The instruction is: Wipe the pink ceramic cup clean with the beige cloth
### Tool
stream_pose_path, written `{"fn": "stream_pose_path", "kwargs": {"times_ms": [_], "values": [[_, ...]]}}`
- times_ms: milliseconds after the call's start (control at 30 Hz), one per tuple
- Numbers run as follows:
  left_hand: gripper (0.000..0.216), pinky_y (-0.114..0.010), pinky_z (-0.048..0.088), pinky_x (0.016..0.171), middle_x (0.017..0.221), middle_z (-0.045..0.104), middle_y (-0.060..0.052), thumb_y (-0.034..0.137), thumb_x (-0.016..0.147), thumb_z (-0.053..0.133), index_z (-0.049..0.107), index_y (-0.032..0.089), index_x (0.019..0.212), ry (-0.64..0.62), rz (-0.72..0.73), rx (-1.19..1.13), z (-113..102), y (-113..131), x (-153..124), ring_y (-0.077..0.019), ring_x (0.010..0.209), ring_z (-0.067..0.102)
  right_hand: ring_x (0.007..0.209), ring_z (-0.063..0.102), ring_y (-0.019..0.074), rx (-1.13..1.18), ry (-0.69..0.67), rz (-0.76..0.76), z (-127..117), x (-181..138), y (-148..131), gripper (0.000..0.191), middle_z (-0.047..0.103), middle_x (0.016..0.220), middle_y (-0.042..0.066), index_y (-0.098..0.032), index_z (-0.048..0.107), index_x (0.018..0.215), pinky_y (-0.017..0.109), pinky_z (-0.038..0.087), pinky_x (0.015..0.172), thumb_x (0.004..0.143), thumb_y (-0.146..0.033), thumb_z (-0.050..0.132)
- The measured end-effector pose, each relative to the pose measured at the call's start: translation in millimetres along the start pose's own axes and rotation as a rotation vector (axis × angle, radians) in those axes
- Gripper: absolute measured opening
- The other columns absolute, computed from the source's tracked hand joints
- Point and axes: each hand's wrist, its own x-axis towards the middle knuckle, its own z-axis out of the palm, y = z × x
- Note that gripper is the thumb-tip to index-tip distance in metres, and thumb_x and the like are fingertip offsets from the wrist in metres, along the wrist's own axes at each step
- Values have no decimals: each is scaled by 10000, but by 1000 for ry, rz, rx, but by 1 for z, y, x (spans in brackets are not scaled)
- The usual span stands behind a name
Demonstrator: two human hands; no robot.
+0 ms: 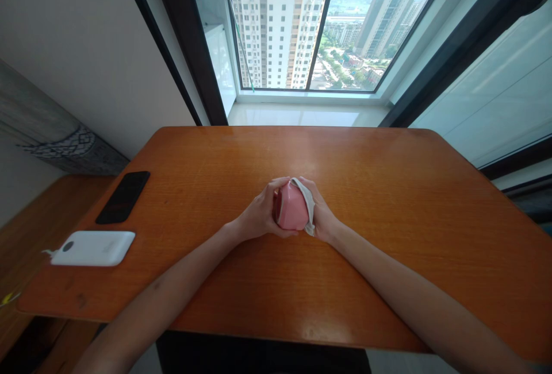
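Observation:
A small glossy pink cup (294, 207) is held on its side between my two hands, over the middle of the wooden table (241, 155). My left hand (263, 210) wraps around its left side, thumb and fingers on opposite edges. Against the cup's right side lies a whitish cloth (309, 208), gripped by my right hand (322, 213). That hand's fingers are partly hidden behind the cloth and cup. Whether the cup touches the tabletop, I cannot tell.
A black phone (123, 197) lies at the table's left side. Nearer to me is a white power bank (95, 248) with a short cable at its left end. Beyond the table's far edge are a pale sill (297, 115) and a window.

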Motion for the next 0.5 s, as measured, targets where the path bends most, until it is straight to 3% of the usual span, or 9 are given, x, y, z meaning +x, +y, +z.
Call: {"fn": "stream_pose_path", "kwargs": {"times_ms": [300,500], "values": [[1247,-579,524,1218,1641,498,-201,493,655,1064,301,311,1624,4,40,11,1,-2,1,-407,1427,634,837,823,252,-6,12,-24,5,-2,-1,397,847,827,52,-214,752,966,299,650,676,911,-604,804],[1281,-569,536,1206,1605,538,-202,452,634,1078,293,301,1635,1,-11,12,0,-1,1,-398,1391,657,803,818,253,-17,8,-6,5,0,-3,397,842,814,65,-205,747,931,309,653,662,910,-596,814]]}}
